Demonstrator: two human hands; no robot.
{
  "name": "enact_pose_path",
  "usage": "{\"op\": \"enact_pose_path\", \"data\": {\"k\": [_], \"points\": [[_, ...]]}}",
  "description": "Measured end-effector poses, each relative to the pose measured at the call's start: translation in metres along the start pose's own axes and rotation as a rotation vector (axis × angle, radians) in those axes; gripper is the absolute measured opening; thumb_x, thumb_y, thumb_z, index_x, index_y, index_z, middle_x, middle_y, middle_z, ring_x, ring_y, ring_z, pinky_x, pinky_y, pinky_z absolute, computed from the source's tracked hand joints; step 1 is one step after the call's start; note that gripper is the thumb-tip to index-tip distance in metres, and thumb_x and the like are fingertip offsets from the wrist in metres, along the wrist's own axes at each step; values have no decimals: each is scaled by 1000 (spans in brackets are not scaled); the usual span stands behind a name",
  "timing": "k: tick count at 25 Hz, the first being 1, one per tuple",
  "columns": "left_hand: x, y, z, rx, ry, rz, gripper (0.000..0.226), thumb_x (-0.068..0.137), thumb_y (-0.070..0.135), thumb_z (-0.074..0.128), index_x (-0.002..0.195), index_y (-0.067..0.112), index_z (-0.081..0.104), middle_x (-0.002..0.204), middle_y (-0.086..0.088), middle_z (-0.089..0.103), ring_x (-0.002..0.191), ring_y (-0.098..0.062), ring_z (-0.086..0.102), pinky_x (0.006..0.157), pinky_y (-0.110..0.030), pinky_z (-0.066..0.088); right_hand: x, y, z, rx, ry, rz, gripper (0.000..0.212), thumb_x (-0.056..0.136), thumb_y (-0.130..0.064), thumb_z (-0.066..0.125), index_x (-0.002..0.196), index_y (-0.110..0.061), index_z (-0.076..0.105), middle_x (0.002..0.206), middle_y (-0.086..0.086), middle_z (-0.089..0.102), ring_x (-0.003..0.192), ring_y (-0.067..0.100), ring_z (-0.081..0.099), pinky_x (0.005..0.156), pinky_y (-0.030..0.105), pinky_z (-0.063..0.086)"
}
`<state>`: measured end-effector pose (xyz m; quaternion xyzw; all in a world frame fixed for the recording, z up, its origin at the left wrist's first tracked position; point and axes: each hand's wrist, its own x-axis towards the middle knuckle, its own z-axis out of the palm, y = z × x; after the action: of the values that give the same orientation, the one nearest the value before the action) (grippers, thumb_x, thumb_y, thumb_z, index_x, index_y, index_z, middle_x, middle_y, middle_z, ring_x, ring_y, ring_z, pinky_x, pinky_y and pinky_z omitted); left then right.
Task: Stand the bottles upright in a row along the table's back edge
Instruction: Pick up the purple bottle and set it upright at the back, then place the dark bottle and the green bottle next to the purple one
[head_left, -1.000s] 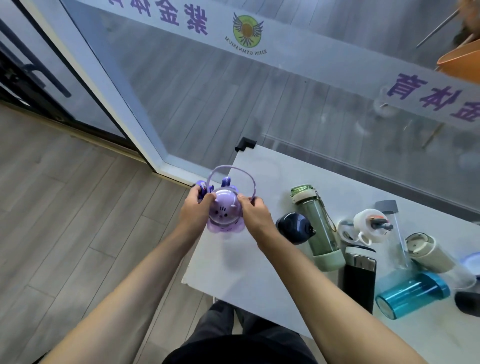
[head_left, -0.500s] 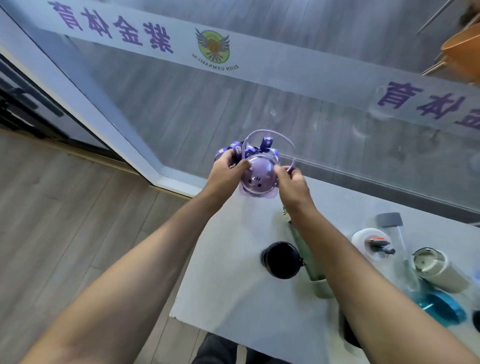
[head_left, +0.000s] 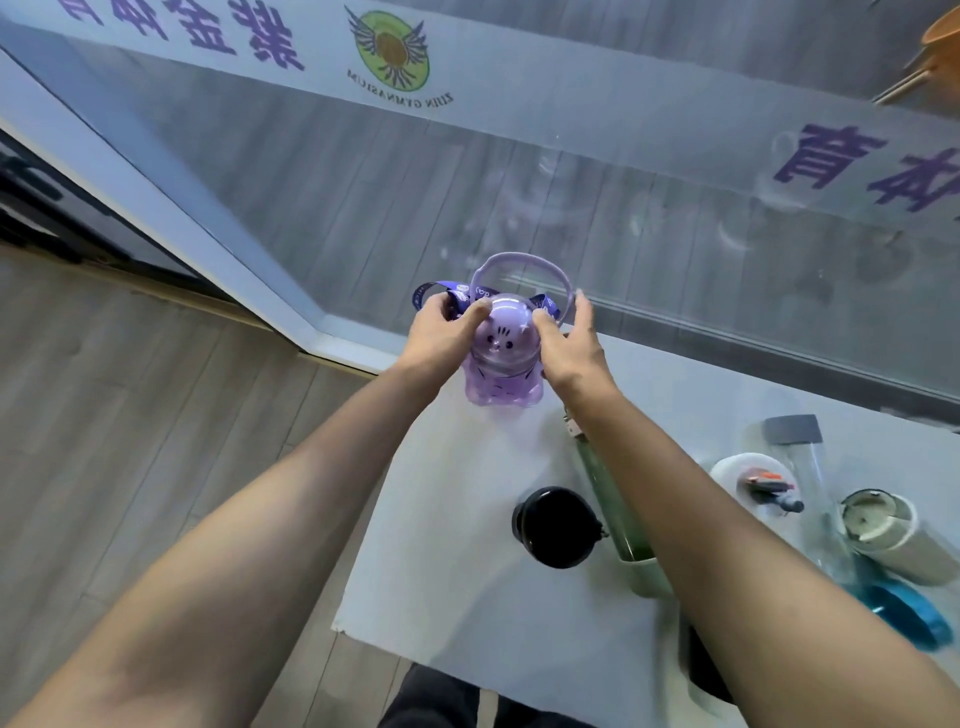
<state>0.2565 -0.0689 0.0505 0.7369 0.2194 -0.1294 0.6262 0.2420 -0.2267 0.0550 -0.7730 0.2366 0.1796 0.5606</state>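
Observation:
A purple cat-faced bottle (head_left: 503, 358) with a hoop handle and a dark blue strap stands upright at the back left corner of the white table (head_left: 457, 582). My left hand (head_left: 441, 332) grips its left side and the strap, thumb on the domed lid. My right hand (head_left: 569, 348) is at its right side with fingers spread; only the thumb touches the lid. A black bottle (head_left: 556, 527) stands near the middle. A green bottle (head_left: 610, 499) lies partly under my right forearm.
At the right are a white-lidded bottle (head_left: 748, 480), a clear bottle with a grey cap (head_left: 795, 431), a beige bottle (head_left: 898, 538) and a blue bottle (head_left: 906, 616). A glass wall (head_left: 675, 234) runs right behind the table's back edge. The table's left edge drops to wooden floor.
Both hands carried the purple bottle from the table's left front to the back left corner and set it down. My right hand's fingers have spread apart.

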Motion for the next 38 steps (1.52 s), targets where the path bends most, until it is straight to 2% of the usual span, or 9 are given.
{"op": "enact_pose_path", "data": {"k": [4,9,13,16,23,28,30,35,38], "points": [[-8,-18,-1,-20,70,29,59,79,48,74,128,24,49,118,6,62,113,-18,63,97,-43,53,-13,14,-8,12,-80,-80,83,86,-55,70,154,-40,25,125,-5,59,111,12,59,81,16,43],[3,-7,4,-19,42,87,33,90,38,68,119,23,60,104,16,63,103,-17,66,97,-50,53,0,6,-8,69,-78,-122,67,88,-48,72,145,-35,42,115,-7,65,103,7,65,68,7,43],[21,4,4,35,42,112,28,92,38,65,116,24,61,100,17,64,94,-9,65,96,-48,54,14,-1,-1,79,-68,-138,72,89,-48,71,150,-28,38,123,-4,65,110,14,64,89,24,53],[26,3,0,31,30,110,27,90,40,67,112,26,62,105,9,66,106,-17,65,97,-49,53,19,-2,1,79,-81,-133,78,89,-47,71,154,-24,33,136,2,61,120,18,61,105,38,49],[29,3,-4,53,12,120,31,87,43,68,112,25,63,111,0,67,109,-21,65,98,-49,53,20,0,-1,76,-75,-118,77,90,-50,67,155,-28,32,128,6,66,118,22,63,104,43,50],[19,11,-2,150,14,109,41,87,52,62,118,24,62,112,1,70,105,-21,66,98,-49,52,16,-7,-12,-25,-37,-99,77,90,-57,64,154,-28,34,122,-6,60,116,15,58,93,25,41],[9,14,-2,216,17,113,49,89,51,60,127,20,57,119,-2,66,111,-23,63,101,-44,50,8,-11,-19,-79,16,-117,78,92,-54,62,156,-23,31,130,-1,57,119,16,54,92,22,35],[-55,1,-9,466,-8,330,39,95,35,60,130,18,56,125,-9,57,111,-21,56,102,-32,42,-46,2,-41,-185,90,-252,53,92,-43,65,140,-24,51,106,-1,68,99,14,63,86,26,45],[-107,-21,-16,548,-89,468,36,94,27,62,129,18,58,126,-6,55,113,-20,54,100,-28,39,-93,28,-50,-227,113,-292,43,92,-35,65,132,-22,58,107,1,68,98,16,64,91,32,50]]}}
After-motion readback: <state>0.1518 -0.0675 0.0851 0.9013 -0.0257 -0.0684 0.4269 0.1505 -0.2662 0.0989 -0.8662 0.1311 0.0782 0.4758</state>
